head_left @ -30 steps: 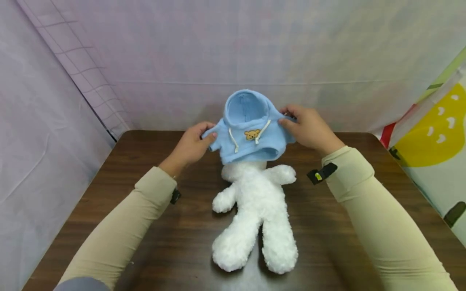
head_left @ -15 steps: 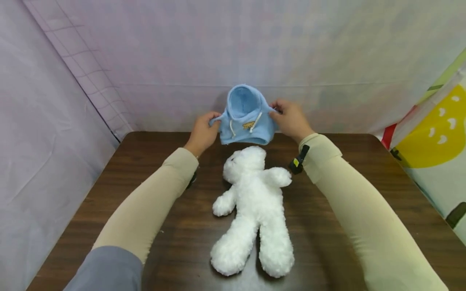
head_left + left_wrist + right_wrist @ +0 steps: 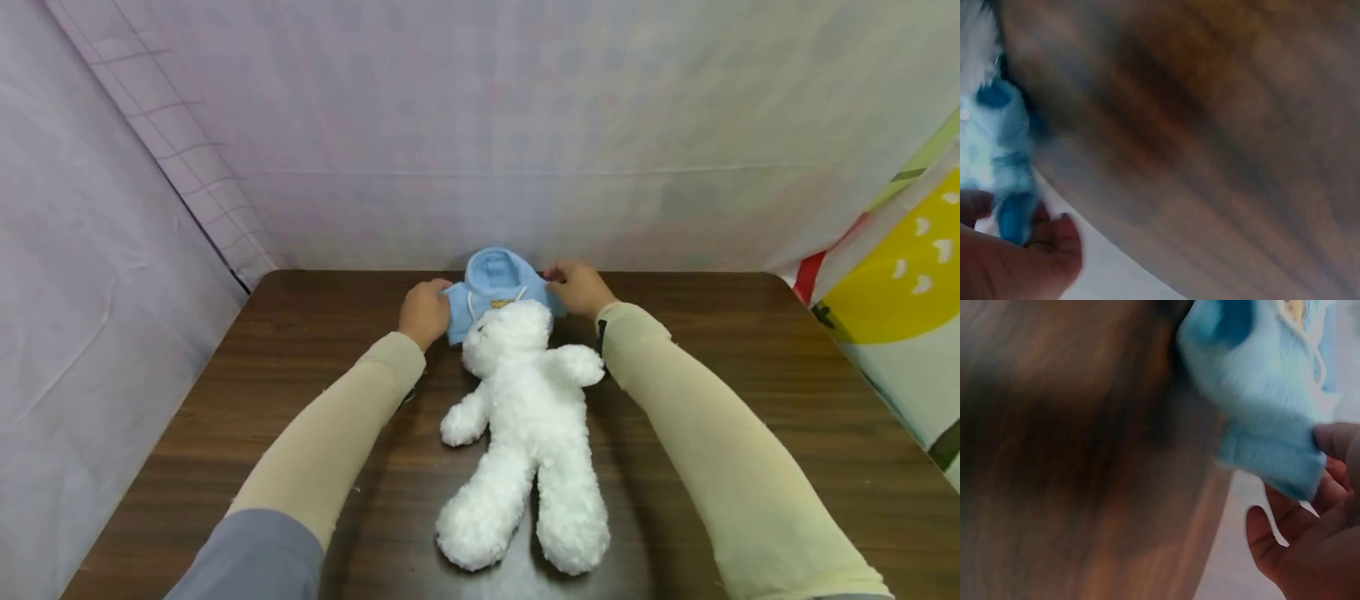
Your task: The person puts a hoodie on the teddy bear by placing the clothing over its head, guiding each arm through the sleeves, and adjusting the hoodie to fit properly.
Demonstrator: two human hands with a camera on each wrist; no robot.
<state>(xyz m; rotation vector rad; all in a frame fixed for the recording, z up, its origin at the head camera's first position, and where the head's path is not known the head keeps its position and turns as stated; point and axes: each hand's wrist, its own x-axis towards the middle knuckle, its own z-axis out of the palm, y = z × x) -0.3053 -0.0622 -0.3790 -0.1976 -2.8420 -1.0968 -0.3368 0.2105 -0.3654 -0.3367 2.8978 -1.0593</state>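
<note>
A small light-blue doll hoodie [image 3: 459, 315] lies by the table's far edge, its hood opening facing up and its lower middle hidden behind a plush head. My left hand [image 3: 425, 313] pinches the left sleeve; in the left wrist view, thumb and fingers [image 3: 1063, 232] close round the blue cloth. On the other side my right hand [image 3: 579, 287] pinches the right sleeve [image 3: 1272, 456] between thumb and fingers. Below the hoodie a white plush toy [image 3: 536, 408] lies on its back, head toward the hoodie and legs toward me.
The dark wooden table [image 3: 322, 392] carries the toy. A pale curtain [image 3: 480, 100] hangs right behind its far edge, and another white cloth [image 3: 90, 317] hangs at the left. A cloth with a yellow print [image 3: 900, 275] hangs at the right.
Both hands have carried the hoodie away from me, off the plush toy's head, and then lowered it behind that head. The hands are closer together. The toy stays where it was.
</note>
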